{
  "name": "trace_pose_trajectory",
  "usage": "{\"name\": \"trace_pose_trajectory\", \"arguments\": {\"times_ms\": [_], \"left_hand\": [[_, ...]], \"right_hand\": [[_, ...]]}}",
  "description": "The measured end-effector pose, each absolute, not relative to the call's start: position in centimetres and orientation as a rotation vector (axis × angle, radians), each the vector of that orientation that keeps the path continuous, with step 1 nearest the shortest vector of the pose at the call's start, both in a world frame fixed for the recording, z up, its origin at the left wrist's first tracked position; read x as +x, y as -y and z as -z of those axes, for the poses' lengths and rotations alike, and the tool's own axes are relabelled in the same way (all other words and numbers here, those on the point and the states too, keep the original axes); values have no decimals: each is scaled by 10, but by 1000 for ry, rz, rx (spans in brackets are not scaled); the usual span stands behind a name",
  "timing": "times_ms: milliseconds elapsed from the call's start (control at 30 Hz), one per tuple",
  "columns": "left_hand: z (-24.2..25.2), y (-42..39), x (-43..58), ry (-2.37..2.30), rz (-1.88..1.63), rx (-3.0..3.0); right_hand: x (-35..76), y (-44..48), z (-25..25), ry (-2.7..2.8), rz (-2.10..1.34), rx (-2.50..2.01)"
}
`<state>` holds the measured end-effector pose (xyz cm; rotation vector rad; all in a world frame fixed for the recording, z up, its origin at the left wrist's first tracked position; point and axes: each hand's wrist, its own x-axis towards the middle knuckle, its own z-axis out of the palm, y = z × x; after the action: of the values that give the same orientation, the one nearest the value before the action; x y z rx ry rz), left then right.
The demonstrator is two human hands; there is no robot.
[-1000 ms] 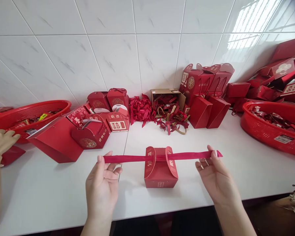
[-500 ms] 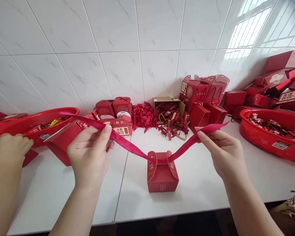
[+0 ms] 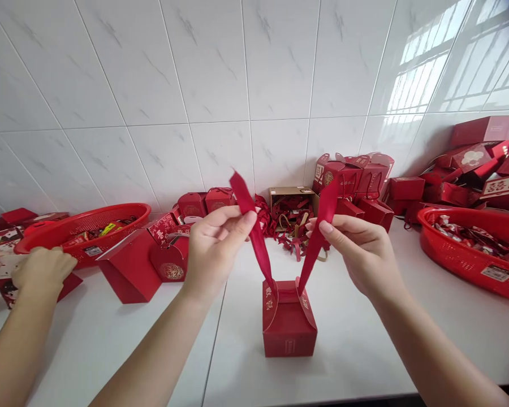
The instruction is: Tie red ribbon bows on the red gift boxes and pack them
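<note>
A small red gift box (image 3: pixel 289 330) with gold lettering stands closed on the white table, its curved flaps folded up at the top. A dark red ribbon (image 3: pixel 261 249) runs through the top of the box, and both of its ends rise from it. My left hand (image 3: pixel 220 243) pinches one end between thumb and fingers, to the upper left of the box. On the other side, my right hand (image 3: pixel 358 249) pinches the opposite end. The two ends lean slightly apart in a V, their tips sticking up past my fingers.
Behind lie a cardboard box (image 3: pixel 290 192) with ribbon pieces and several red gift boxes (image 3: pixel 352 175). Red plastic baskets of sweets stand left (image 3: pixel 85 257) and right (image 3: pixel 470 271). At far left, a co-worker's hand (image 3: pixel 44 271) is beside a patterned box (image 3: pixel 4 282).
Both my hands have come closer together, swinging the ribbon ends from widely spread to nearly upright. The view has tilted up a little. The co-worker's other hand now shows at the left edge.
</note>
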<state>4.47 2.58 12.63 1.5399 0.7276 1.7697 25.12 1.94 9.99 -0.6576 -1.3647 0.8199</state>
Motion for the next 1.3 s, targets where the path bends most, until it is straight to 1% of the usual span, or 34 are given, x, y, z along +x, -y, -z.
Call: {"name": "trace_pose_trajectory", "arguments": {"times_ms": [233,333,500,633,700,867,933,1000,1100,1200,1300], "left_hand": [[-141,-24,62,-556,-1260,1669],[-142,-23,62,-630,-1059,1722],[-140,-23,62,-814,-985,1757],[-136,-27,58,-724,-896,1634],[-134,-31,54,-645,-878,1477],[-128,-36,50,-631,-984,1219],[-125,-35,51,-621,-1003,1253],[-119,-33,52,-637,-1093,1413],[-108,-28,50,-822,-1443,1942],[-94,-24,39,-1092,-1770,2445],[-81,-18,18,-1352,-1842,2588]], "right_hand": [[241,-23,-116,1455,-983,-611],[241,-25,-118,1527,-1033,-596],[242,-24,-113,1703,-955,-446],[242,-25,-107,1774,-862,-386],[245,-29,-104,1857,-697,-388],[257,-44,-97,2136,115,-356],[259,-47,-94,2153,299,-352],[258,-47,-91,2130,351,-344],[258,-42,-83,1997,323,-414],[265,-29,-70,1765,272,-623],[284,-10,-51,1587,168,-891]]}}
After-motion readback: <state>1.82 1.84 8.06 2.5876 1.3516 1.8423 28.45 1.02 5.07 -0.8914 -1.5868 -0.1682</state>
